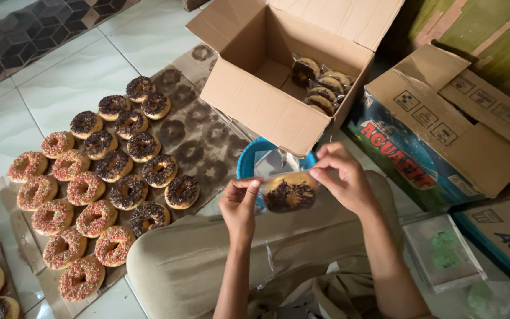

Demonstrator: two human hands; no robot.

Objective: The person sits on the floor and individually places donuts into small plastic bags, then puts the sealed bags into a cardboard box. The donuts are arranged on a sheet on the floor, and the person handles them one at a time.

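A chocolate-sprinkled doughnut in a clear plastic bag point(289, 192) is held between both hands above my lap. My left hand point(240, 204) grips the bag's left side. My right hand point(340, 177) pinches its top right edge. Just beyond the hands sits a blue bowl point(249, 162), partly hidden by an open brown cardboard box point(255, 100) that holds several bagged doughnuts point(320, 82). To the left, on brown paper point(199, 127) on the floor, lie rows of chocolate-sprinkled doughnuts point(128, 145) and pink-sprinkled doughnuts point(66, 201).
A second cardboard box with blue printed sides point(444, 127) stands at the right, another box point(506, 236) below it. A stack of clear plastic bags point(441, 251) lies by my right leg. White floor tiles point(60, 82) and a dark patterned mat point(25, 29) lie far left.
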